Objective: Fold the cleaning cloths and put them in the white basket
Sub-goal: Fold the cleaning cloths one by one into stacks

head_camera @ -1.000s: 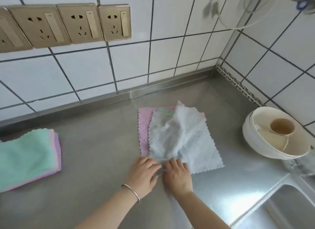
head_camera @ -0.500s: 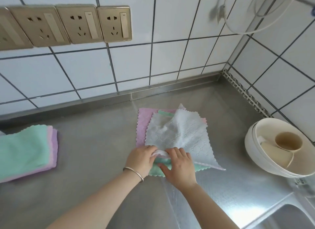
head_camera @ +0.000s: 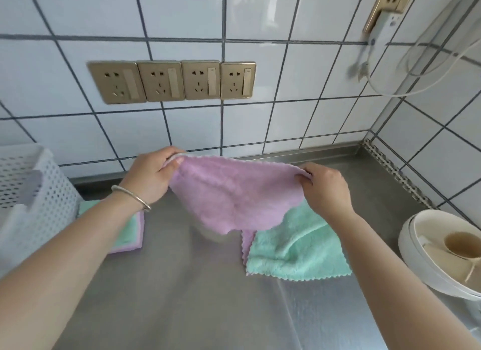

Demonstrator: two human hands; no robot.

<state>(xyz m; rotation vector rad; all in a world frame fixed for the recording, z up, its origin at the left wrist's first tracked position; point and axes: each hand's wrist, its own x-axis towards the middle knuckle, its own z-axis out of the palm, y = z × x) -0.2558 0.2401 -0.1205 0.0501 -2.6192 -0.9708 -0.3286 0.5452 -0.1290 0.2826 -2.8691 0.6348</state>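
Pink cloth (head_camera: 234, 193) hangs in the air above the steel tabletop (head_camera: 182, 284), stretched between both hands by its upper edge. The left hand (head_camera: 151, 177) pinches the left corner between thumb and curled fingers, and the right hand (head_camera: 325, 190) pinches the right corner the same way, so each grip is closed on the cloth. Its lower edge sags and hides part of what lies under it.

Below and to the right, a green cloth (head_camera: 294, 245) lies flat on the tabletop, partly covered by the hanging cloth and the right wrist. A narrow pink strip (head_camera: 246, 243) shows along its left edge; whether that is another cloth underneath cannot be told.

At the left, a stack of folded cloths (head_camera: 130, 235), green on top with pink edges below, sits on the tabletop just beside the white basket (head_camera: 33, 201), mostly hidden by the left forearm. The basket is cut off by the left border, and what is inside it cannot be made out.

At the right edge, a white bowl (head_camera: 416, 253), also cut off, holds a small beige cup (head_camera: 460, 243). Four brass sockets (head_camera: 171, 81) sit on the tiled wall behind.
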